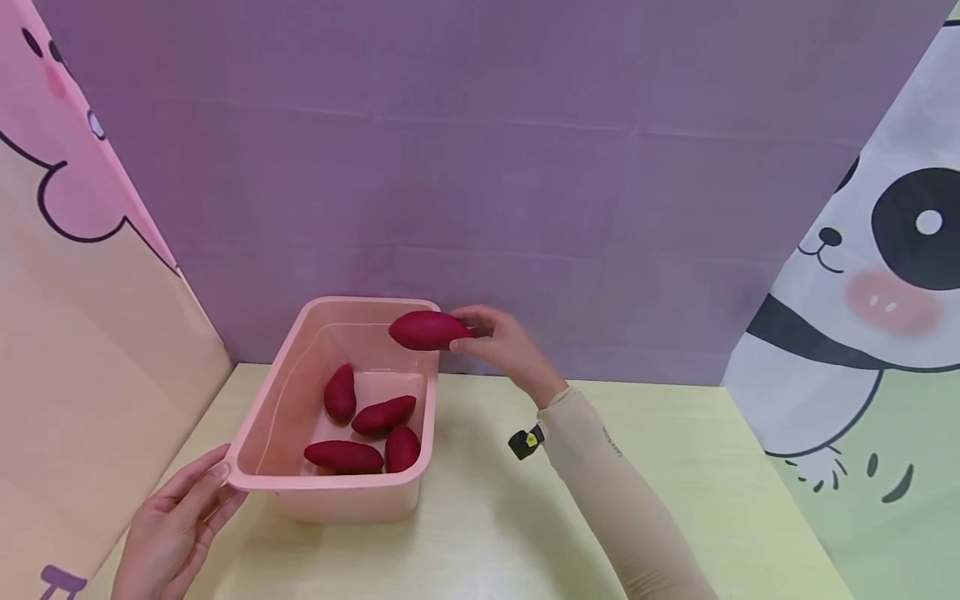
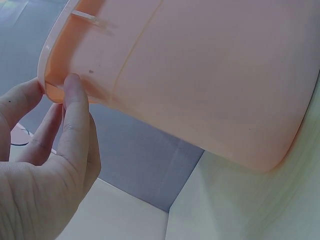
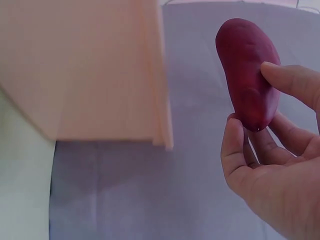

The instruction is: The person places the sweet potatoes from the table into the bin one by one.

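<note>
A pink plastic bin stands on the table, and my left hand pinches its near left corner, thumb on top of the rim and fingers underneath. In the left wrist view the fingertips press against the underside of that rim. My right hand grips a dark red sweet potato by one end, raised over the bin's far right corner. The right wrist view shows the same sweet potato between thumb and fingers. Several more sweet potatoes, one of them a curved one, lie on the bin's floor.
The pale wooden table extends to the right of the bin. A purple cloth wall rises close behind it. Printed panels flank both sides, with a panda on the right one. A small black device sits at the right wrist.
</note>
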Tool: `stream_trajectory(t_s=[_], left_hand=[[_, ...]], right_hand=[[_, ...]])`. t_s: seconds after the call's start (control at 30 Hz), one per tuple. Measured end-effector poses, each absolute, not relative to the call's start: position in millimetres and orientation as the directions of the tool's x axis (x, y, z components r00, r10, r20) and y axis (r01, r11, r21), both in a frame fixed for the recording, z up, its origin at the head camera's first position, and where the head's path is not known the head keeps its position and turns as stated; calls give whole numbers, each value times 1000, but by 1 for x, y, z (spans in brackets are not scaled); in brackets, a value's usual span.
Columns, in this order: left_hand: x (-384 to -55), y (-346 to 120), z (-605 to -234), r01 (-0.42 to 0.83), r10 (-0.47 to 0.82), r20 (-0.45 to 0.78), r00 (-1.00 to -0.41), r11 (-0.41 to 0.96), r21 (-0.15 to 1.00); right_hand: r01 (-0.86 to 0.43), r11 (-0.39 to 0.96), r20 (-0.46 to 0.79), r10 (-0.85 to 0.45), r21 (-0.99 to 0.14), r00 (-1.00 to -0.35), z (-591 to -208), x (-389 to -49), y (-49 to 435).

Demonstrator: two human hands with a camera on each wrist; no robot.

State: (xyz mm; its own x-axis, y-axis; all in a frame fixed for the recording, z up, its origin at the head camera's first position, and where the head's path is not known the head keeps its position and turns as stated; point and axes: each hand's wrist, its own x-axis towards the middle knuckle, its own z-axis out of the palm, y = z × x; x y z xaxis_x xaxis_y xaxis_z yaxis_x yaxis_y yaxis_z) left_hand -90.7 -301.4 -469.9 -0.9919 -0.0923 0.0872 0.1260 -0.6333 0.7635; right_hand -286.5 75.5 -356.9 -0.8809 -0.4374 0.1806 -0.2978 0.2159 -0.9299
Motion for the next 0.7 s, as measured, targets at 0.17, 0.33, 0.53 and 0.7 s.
stream_trajectory(t_s=[0.17, 0.33, 0.53, 0.7], left_hand=[[-90, -302, -468, 111, -94, 66, -993, -632, 767], [-90, -303, -467, 106, -96, 58, -994, -628, 771], [-90, -304, -469, 129, -98, 87, -991, -621, 773], [-92, -302, -470, 138, -96, 100, -990, -628, 766]], right_hand=[[-291, 224, 155, -479, -930, -864, -342, -292, 41], [-270, 278, 111, -479, -922, -871, -331, -294, 4], [-241, 398, 53, -428, -885, -902, -334, -294, -37], [-225, 500, -10, -424, -836, -906, -343, -291, -56]])
